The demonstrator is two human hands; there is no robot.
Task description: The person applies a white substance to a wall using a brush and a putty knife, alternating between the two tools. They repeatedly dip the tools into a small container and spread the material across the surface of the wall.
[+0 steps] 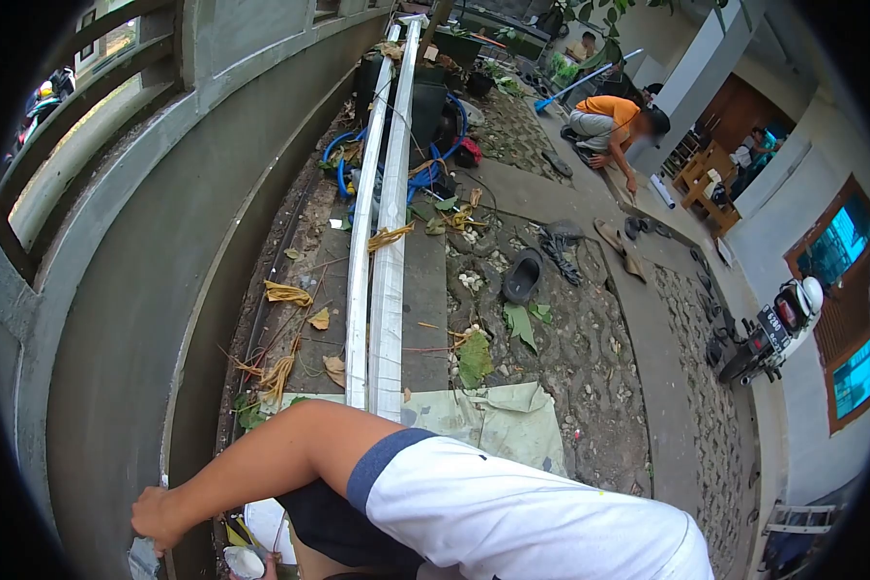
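Stretched across the lower view, my right arm in a white sleeve with a blue cuff reaches left to the grey wall (pixel 116 387). My right hand (pixel 159 517) is closed around a pale grey, crumpled-looking piece (pixel 144 559), held at the wall's lower part. Its exact kind cannot be made out. Below the arm, the fingers of my left hand (pixel 269 568) show at the bottom edge, closed at the side of a small white rounded object (pixel 244 562). Most of that hand is hidden. A white container (pixel 266 527) is partly visible just behind it.
Two long white metal bars (pixel 389 232) lie lengthwise beside the wall. A pale sheet (pixel 507 420), dry leaves, a black clog (pixel 523 276) and a blue hose (pixel 333 155) lie on the ground. A person in orange (pixel 609 121) crouches farther off. A motorcycle (pixel 781 324) stands right.
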